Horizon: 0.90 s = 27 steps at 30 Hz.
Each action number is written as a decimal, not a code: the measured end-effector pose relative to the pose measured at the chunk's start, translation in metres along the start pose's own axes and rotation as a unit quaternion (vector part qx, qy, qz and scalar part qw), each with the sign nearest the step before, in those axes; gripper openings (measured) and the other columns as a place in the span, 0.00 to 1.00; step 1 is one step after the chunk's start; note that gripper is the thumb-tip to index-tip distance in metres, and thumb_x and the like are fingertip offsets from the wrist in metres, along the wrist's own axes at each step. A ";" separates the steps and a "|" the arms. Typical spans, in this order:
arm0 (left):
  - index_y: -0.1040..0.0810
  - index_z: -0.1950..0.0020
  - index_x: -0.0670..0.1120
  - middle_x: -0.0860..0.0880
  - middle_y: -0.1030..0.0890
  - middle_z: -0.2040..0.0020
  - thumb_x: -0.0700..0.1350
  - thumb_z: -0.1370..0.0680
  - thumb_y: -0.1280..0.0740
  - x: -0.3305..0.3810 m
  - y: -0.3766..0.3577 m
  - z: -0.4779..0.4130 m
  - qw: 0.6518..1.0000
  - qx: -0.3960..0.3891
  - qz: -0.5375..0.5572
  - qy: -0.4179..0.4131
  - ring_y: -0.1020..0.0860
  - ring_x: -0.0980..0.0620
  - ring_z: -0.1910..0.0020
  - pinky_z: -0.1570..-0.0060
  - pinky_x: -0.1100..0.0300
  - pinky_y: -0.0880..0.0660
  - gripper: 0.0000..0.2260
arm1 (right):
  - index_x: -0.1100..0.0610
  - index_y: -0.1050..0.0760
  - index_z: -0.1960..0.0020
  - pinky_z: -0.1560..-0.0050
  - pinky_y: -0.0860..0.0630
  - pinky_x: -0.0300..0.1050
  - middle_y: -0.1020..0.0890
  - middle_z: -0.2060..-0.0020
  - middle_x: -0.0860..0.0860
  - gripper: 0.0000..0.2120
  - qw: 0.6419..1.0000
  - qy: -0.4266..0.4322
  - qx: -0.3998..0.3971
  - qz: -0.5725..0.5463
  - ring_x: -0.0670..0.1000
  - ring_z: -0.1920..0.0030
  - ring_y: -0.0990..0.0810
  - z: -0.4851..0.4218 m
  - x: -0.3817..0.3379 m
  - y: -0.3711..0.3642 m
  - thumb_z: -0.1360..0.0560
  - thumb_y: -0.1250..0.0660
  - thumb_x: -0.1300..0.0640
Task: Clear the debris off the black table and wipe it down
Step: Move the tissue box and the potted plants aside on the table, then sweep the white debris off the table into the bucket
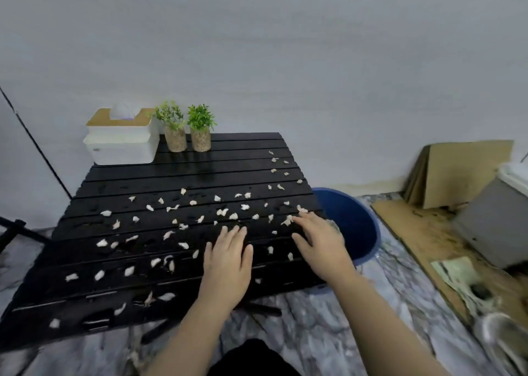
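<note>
A low black slatted table fills the middle of the view. Several small pale scraps of debris lie scattered over its near and right parts. My left hand rests flat on the slats near the front right, fingers spread, holding nothing. My right hand lies palm down at the table's right edge, its fingertips touching a few scraps there. A blue bucket stands on the floor against that right edge, partly hidden by my right hand.
A white tissue box with a wooden lid and two small potted plants stand at the table's far left. Cardboard sheets and a grey box lie on the right. A black pole leans at left.
</note>
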<state>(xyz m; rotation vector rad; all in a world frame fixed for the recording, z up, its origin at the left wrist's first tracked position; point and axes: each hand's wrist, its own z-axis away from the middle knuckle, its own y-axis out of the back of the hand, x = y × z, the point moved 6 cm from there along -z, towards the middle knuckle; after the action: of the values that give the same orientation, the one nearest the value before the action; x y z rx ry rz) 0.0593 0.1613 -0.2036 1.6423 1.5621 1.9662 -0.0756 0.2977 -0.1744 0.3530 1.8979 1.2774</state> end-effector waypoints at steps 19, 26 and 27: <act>0.53 0.25 0.50 0.54 0.51 0.23 0.55 0.21 0.59 0.013 -0.059 0.007 0.978 -0.056 -0.201 -0.026 0.59 0.55 0.25 0.28 0.49 0.63 0.24 | 0.36 0.41 0.31 0.28 0.61 0.58 0.42 0.25 0.51 0.22 0.992 -0.034 -0.031 0.115 0.55 0.25 0.49 0.001 0.072 -0.031 0.24 0.46 0.36; 0.53 0.25 0.50 0.53 0.50 0.23 0.55 0.21 0.59 0.012 -0.061 0.006 0.978 -0.057 -0.200 -0.029 0.59 0.54 0.25 0.28 0.48 0.63 0.24 | 0.50 0.28 0.34 0.31 0.38 0.54 0.30 0.32 0.56 0.17 0.999 -0.022 0.016 0.022 0.58 0.31 0.35 0.000 0.062 -0.023 0.23 0.37 0.54; 0.53 0.25 0.50 0.53 0.50 0.23 0.55 0.21 0.59 0.012 -0.061 0.006 0.978 -0.055 -0.199 -0.028 0.60 0.54 0.25 0.28 0.48 0.63 0.24 | 0.51 0.27 0.35 0.32 0.36 0.54 0.28 0.34 0.56 0.17 0.999 -0.021 0.027 0.016 0.59 0.33 0.33 0.002 0.060 -0.023 0.23 0.37 0.57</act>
<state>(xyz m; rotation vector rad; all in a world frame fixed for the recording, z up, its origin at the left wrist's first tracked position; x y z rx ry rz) 0.0305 0.2003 -0.2427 1.2157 1.5801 1.7447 -0.1081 0.3256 -0.2225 0.4358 1.9017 1.2309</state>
